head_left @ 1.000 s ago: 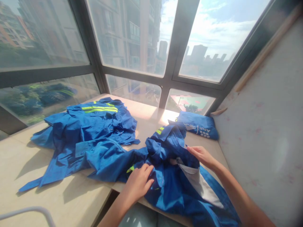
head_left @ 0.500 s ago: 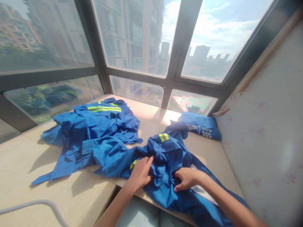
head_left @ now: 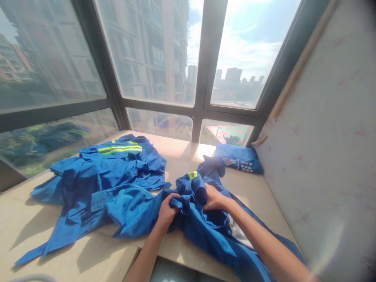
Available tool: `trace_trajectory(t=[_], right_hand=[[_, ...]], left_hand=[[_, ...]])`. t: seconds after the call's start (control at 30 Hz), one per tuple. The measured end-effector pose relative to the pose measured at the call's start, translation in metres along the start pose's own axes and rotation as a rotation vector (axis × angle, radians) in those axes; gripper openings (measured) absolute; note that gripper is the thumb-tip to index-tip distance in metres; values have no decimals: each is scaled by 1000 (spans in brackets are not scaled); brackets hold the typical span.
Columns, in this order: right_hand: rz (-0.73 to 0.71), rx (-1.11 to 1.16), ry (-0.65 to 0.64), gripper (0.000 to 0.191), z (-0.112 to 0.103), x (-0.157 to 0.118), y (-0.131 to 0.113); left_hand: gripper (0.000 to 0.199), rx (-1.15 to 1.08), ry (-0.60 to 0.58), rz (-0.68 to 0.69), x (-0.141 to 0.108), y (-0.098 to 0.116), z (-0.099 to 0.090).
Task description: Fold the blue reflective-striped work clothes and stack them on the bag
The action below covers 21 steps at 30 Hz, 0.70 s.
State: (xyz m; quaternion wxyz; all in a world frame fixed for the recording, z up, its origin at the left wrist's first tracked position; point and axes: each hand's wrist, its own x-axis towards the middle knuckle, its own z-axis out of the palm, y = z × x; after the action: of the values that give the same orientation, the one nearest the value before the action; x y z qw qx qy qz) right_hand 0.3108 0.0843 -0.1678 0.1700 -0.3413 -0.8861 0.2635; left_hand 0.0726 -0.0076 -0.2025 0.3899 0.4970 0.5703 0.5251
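Note:
A crumpled blue work jacket (head_left: 217, 235) with a yellow-green reflective patch lies in front of me, some white lining showing at its right. My left hand (head_left: 168, 211) is closed on a bunched fold of it, thumb on top. My right hand (head_left: 215, 197) reaches into the cloth on the other side of the fold; its fingertips are hidden in the fabric, and the hand looks closed on it. To the left lies a second heap of blue workwear (head_left: 117, 172) with yellow-green reflective stripes, touching the jacket.
A folded blue bundle (head_left: 239, 157) with white printing lies at the back right by the wall (head_left: 317, 156). Windows with dark frames (head_left: 158, 107) border the pale ledge (head_left: 179, 156). A grey curved tube (head_left: 35, 277) shows at the bottom left.
My right hand has moved up and left into the jacket's folds. My left hand has gripped and bunched the cloth. The view has shifted slightly right and up.

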Motion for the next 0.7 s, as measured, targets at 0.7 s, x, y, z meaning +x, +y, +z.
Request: trace_trajectory(t=[0.7], right_hand=[[406, 39, 1199, 43, -172, 39, -23]], left_hand=[[40, 48, 305, 562, 118, 151, 35]])
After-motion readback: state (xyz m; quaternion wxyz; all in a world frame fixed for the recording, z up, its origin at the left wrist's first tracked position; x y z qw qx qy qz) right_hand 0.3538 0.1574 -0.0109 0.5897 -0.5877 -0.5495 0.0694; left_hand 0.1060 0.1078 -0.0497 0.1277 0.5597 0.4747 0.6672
